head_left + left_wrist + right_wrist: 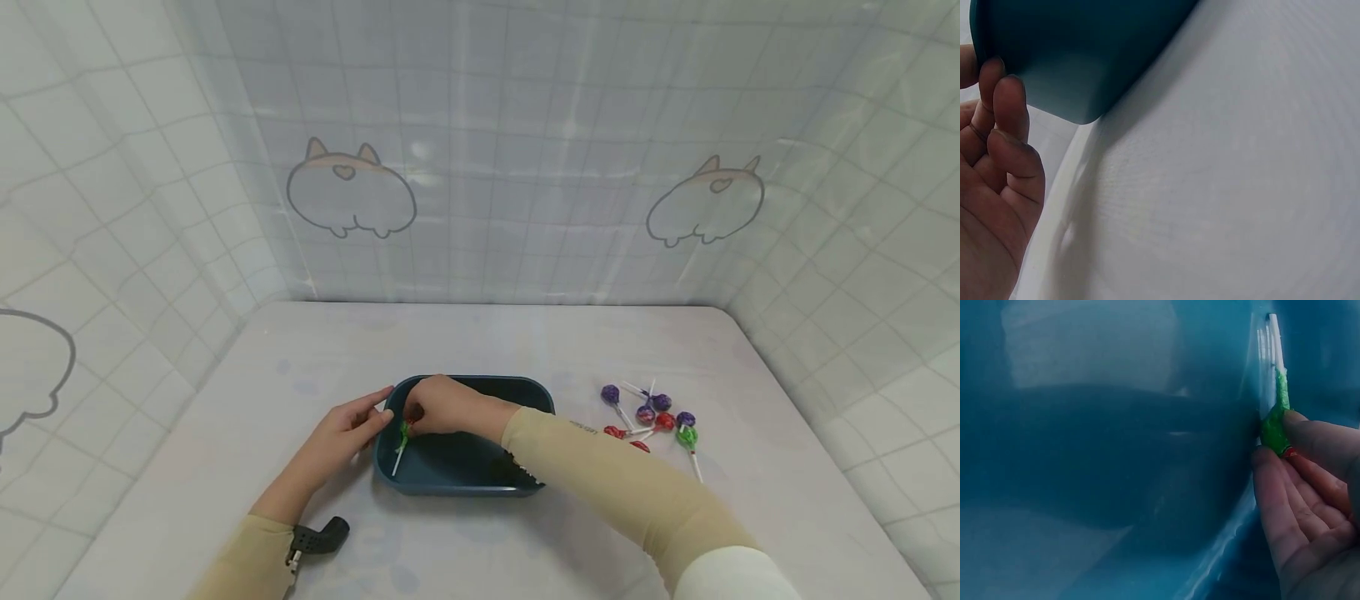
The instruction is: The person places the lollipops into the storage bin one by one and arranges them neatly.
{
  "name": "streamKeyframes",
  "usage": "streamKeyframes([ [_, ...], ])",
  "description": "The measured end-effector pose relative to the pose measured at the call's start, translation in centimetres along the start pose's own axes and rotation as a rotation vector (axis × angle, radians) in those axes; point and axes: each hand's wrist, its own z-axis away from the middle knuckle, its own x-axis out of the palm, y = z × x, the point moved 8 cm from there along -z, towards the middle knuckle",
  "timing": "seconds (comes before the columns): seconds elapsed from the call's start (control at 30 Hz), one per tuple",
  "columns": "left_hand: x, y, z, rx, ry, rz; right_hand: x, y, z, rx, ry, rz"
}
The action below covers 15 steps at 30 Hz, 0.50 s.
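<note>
My right hand (450,406) reaches down into a dark teal rectangular box (465,490). Between thumb and fingers it pinches a lollipop with a green wrapper (1275,431) by its head, near the left inner wall. The white stick (1275,340) points away from the hand, toward the box's near left corner in the head view. My left hand (339,437) rests at the box's left side, its thumb and index fingertips touching the rim. In the left wrist view its other fingers (1011,109) are loosely bent beside the outer wall.
To the right of the box, several wrapped lollipops lie loosely grouped on the white tabletop (465,550): purple ones (611,394), red ones (665,422) and a green one (687,437). A tiled-pattern curtain (510,167) encloses the back and sides.
</note>
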Motion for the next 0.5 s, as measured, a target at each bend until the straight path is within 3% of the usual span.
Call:
streamKeyframes([
  [0.5,0.07,-0.05,0.03,-0.031,0.013,-0.007,0.46,-0.33,-0.3,0.022,0.016,0.002],
])
